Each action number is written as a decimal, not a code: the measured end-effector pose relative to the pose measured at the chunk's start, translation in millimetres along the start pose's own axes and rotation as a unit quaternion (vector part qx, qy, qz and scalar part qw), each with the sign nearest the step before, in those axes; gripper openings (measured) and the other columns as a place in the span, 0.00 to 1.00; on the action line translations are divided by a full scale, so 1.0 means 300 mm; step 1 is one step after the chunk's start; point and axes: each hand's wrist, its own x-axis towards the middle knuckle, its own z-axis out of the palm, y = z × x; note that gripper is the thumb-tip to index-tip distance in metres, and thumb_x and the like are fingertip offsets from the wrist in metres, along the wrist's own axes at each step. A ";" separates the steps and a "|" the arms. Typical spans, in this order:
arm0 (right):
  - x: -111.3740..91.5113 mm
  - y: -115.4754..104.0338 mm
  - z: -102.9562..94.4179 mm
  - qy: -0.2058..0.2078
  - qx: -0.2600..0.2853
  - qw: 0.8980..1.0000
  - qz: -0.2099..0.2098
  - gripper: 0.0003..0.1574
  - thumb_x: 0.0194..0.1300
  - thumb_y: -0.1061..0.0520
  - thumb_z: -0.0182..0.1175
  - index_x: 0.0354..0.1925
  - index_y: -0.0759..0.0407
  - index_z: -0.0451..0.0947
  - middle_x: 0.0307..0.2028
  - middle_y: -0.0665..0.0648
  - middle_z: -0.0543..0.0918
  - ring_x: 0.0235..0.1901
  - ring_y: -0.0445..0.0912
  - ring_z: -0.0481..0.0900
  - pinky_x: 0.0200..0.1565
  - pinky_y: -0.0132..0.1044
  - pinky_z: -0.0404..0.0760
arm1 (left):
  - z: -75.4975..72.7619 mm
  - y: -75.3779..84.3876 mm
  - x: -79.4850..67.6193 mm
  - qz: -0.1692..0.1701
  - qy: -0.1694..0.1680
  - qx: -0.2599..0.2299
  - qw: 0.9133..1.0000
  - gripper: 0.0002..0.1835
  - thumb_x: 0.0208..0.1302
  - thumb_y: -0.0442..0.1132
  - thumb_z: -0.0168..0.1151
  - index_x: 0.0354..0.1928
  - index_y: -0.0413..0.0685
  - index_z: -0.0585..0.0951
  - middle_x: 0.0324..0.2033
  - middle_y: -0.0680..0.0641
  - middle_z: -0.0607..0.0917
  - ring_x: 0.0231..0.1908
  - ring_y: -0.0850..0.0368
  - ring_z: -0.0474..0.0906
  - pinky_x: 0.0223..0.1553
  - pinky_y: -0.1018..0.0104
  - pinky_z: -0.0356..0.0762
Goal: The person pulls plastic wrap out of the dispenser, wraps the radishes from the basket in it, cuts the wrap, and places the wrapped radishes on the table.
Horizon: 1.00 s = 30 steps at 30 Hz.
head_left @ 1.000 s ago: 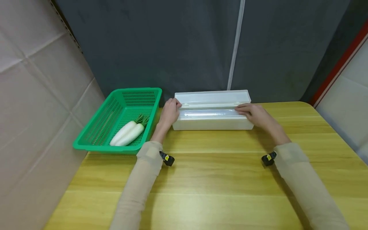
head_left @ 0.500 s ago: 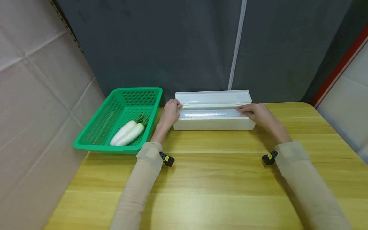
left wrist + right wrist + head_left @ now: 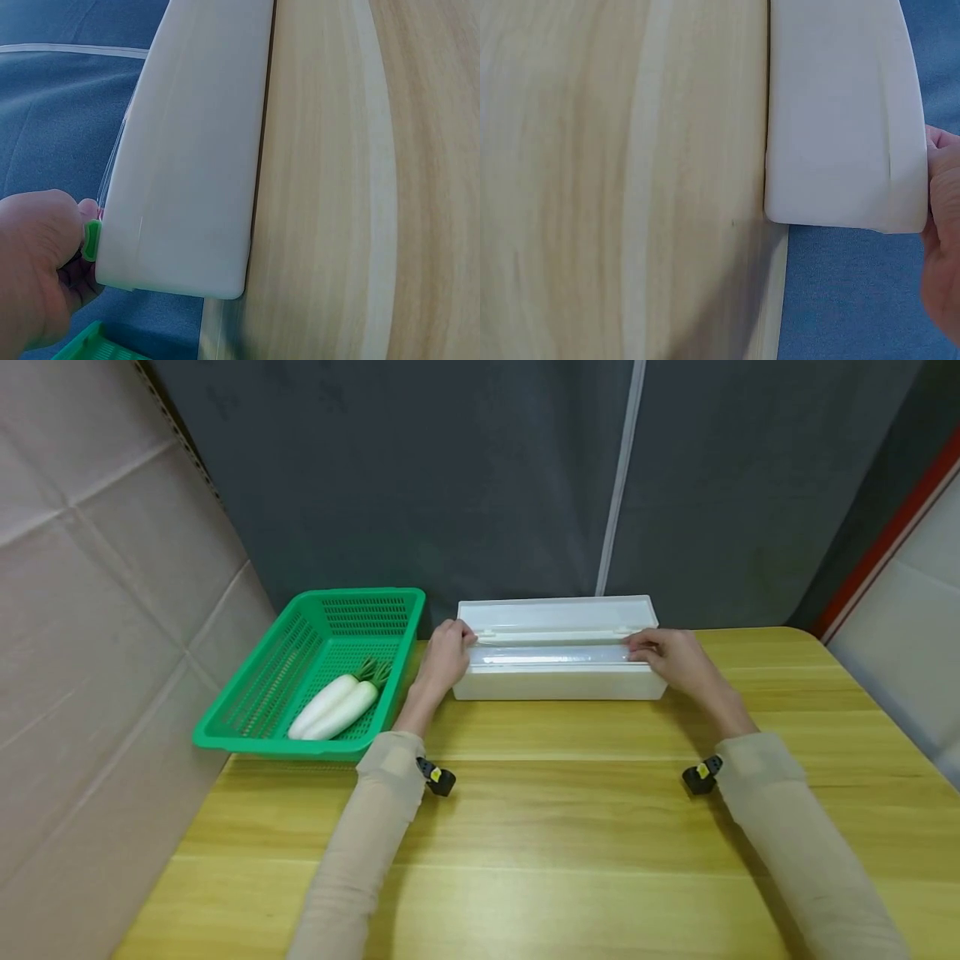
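A long white cling film dispenser box point(image 3: 558, 683) stands on the table with its hinged lid point(image 3: 555, 612) raised. Inside it shows a shiny roll of cling film point(image 3: 551, 655). At the box's left end, my left hand point(image 3: 444, 656) has its fingers curled over the top, pinching at the film's edge. A small green piece point(image 3: 91, 240) sits by the left thumb in the left wrist view. My right hand point(image 3: 671, 656) reaches in at the right end, thumb and fingers bent together at the film. In the right wrist view the box wall point(image 3: 847, 120) hides its fingertips.
A green plastic basket point(image 3: 225, 745) stands left of the box, close to the left forearm. Two white radishes point(image 3: 333, 707) with green tops lie in it. A dark grey cloth point(image 3: 420, 477) hangs behind the wooden table point(image 3: 555, 827).
The right fingertips have shifted slightly to the right along the film, and the right fingers are bent more. The left hand stays at the box's left end. The basket has not moved.
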 end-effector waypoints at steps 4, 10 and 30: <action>0.004 -0.003 0.004 0.004 -0.008 1.000 -0.015 0.03 0.60 0.70 0.69 0.36 0.69 0.85 0.40 0.65 0.88 0.43 0.59 0.85 0.46 0.47 0.82 | -0.002 -0.001 0.003 0.004 0.000 0.001 1.000 0.10 0.76 0.38 0.55 0.44 0.36 0.80 0.40 0.41 0.79 0.43 0.48 0.76 0.48 0.58 0.77; 0.005 -0.011 0.017 0.008 -0.035 0.999 -0.019 0.02 0.66 0.72 0.63 0.35 0.70 0.81 0.38 0.67 0.83 0.42 0.60 0.80 0.46 0.56 0.79 | -0.004 -0.002 0.000 0.007 0.002 0.004 1.000 0.11 0.77 0.38 0.55 0.44 0.36 0.80 0.39 0.41 0.79 0.43 0.47 0.76 0.48 0.59 0.78; -0.020 0.002 -0.084 -0.050 -0.072 0.996 -0.028 0.04 0.62 0.68 0.69 0.36 0.65 0.84 0.37 0.61 0.84 0.39 0.56 0.76 0.44 0.53 0.75 | 0.005 -0.002 0.015 0.009 0.006 0.013 1.000 0.09 0.76 0.35 0.56 0.44 0.35 0.80 0.41 0.40 0.80 0.46 0.45 0.76 0.53 0.58 0.77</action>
